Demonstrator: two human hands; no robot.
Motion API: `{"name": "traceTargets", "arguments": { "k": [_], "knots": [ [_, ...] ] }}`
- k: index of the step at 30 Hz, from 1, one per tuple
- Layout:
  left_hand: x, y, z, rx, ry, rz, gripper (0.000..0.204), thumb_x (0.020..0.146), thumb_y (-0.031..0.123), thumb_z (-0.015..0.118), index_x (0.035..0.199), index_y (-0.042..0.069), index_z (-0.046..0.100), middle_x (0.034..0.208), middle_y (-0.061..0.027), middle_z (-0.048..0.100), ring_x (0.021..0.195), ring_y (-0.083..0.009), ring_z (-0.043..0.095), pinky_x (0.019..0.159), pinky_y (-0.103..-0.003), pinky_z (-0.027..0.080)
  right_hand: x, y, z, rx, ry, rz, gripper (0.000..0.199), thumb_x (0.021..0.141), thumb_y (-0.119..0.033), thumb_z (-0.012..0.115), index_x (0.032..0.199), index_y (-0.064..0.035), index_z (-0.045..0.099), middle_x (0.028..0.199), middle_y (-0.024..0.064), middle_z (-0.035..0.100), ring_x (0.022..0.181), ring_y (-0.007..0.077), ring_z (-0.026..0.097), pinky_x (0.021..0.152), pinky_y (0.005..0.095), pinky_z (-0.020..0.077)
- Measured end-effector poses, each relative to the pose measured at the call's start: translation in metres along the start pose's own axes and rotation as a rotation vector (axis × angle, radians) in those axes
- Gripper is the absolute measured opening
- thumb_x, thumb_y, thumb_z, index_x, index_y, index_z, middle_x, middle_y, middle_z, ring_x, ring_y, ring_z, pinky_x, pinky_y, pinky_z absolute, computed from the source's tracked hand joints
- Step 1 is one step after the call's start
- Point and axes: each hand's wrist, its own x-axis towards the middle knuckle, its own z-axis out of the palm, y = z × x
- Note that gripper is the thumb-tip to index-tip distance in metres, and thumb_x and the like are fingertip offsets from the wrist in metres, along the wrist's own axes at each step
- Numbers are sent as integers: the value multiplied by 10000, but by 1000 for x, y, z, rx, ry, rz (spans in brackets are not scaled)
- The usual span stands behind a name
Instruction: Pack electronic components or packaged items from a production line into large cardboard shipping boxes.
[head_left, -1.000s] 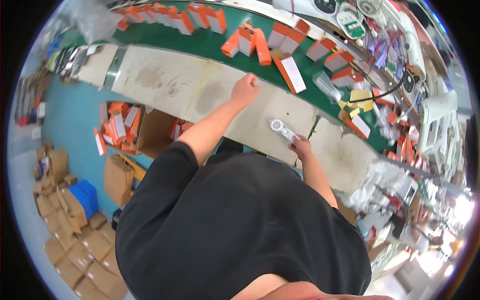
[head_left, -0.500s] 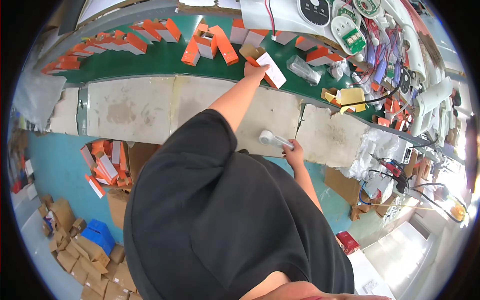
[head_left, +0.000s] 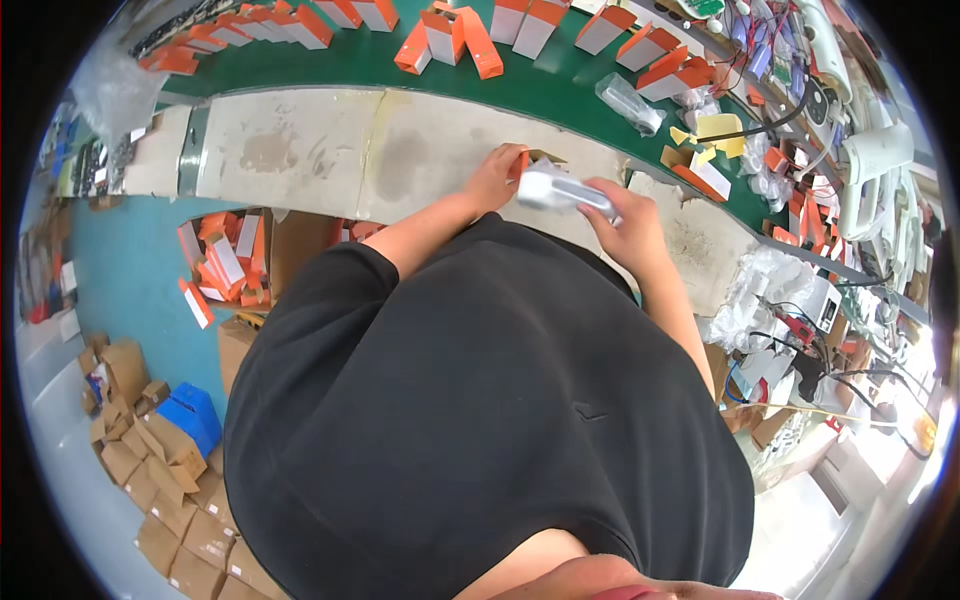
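Close to my body, over the pale board along the bench edge, both hands are near each other. My left hand (head_left: 492,180) is closed on an orange and white carton (head_left: 519,164), whose brown inner flap stands out on its far side. Most of that carton is hidden behind the white handheld device (head_left: 550,187). This device has a rounded head and a long handle, and motion blurs it slightly. My right hand (head_left: 632,222) grips its handle end, with the head pointing left across the carton. Whether the device touches the carton, I cannot tell.
Orange and white cartons (head_left: 442,35) stand along the green bench top (head_left: 350,75). A plastic-wrapped device (head_left: 630,104) lies there beside yellow card (head_left: 722,133). Wires and white parts crowd the right. Lower left are a box of cartons (head_left: 226,262), brown boxes (head_left: 190,535) and a blue box (head_left: 190,415).
My left hand has drawn the carton from the green bench top toward my body. My right hand has raised the white device and brought it over to the carton.
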Motion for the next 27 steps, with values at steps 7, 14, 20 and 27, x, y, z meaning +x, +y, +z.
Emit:
{"name": "traceTargets", "arguments": {
  "k": [7, 14, 20, 27],
  "knots": [
    [-17, -4, -2, -130, 71, -138, 648, 787, -47, 715, 1389, 30, 486, 1235, -170, 620, 1087, -340, 641, 885, -406, 563, 16, 8, 48, -317, -59, -247, 316, 858, -112, 710, 1160, -76, 622, 973, 142, 724, 873, 358, 701, 757, 457, 564],
    [-22, 0, -13, -29, 54, -56, 693, 786, 32, 772, 1409, 30, 467, 1228, -185, 640, 1087, -376, 644, 887, -421, 557, 34, 3, 71, -484, -99, -256, 287, 866, -136, 696, 1126, -40, 622, 932, 141, 713, 832, 357, 690, 730, 467, 559],
    [-27, 5, -19, 32, -8, -105, 707, 796, 121, 825, 1410, 45, 484, 1323, -178, 604, 1262, -392, 552, 1035, -452, 476, 41, 1, 90, -559, -253, -253, 155, 838, -40, 589, 989, -9, 600, 905, 169, 710, 827, 352, 703, 730, 478, 574],
    [-20, -4, -18, 66, 8, -14, 722, 789, 194, 842, 1389, 37, 471, 1265, -184, 606, 1190, -408, 569, 983, -469, 489, 69, 46, 133, -708, -448, 6, 193, 877, -138, 681, 1020, -23, 624, 936, 188, 722, 854, 401, 702, 756, 500, 562]
  ]
}}
